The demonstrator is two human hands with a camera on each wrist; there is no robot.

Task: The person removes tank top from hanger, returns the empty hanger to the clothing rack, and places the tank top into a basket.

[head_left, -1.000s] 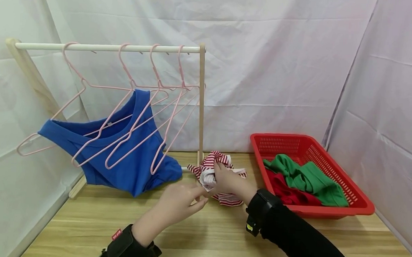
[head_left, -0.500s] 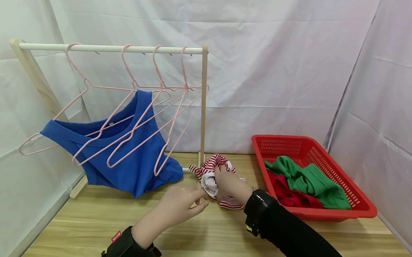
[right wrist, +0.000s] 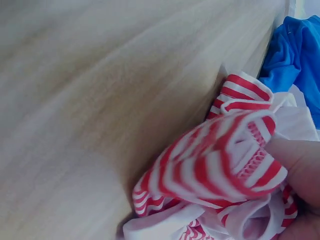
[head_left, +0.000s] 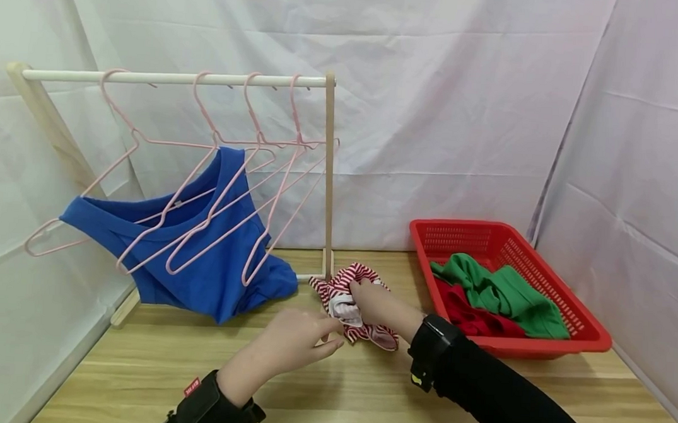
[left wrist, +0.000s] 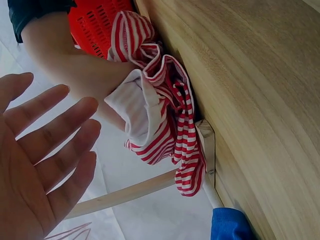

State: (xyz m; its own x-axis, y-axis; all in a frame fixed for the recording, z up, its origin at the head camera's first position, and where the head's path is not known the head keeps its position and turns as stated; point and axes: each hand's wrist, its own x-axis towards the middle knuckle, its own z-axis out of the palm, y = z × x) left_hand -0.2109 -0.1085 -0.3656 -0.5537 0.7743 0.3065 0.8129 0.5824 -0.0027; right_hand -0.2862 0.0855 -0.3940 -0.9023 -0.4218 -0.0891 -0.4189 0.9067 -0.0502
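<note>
A red-and-white striped garment [head_left: 343, 282] lies crumpled on the table by the foot of the rack. My right hand [head_left: 376, 303] grips it, its fingertips partly hidden in the folds. In the right wrist view, a finger presses against the bunched striped cloth [right wrist: 195, 170]. My left hand [head_left: 296, 341] hovers just left of the garment. Seen from the left wrist, that hand [left wrist: 45, 155] has spread fingers and holds nothing, apart from the striped fabric [left wrist: 187, 167] and its white inner side.
A clothes rack [head_left: 174, 79] stands at left with several pink hangers [head_left: 273, 205]. From one hangs a blue sleeveless top [head_left: 200, 256], tilted, its hem reaching the table. At right, a red basket [head_left: 592, 320] holds a green garment [head_left: 506, 291] and a red one [head_left: 473, 312].
The striped garment has sunk lower and its folds have shifted, with a lower flap turned over, as my right hand works on it. My left hand has hardly moved.
</note>
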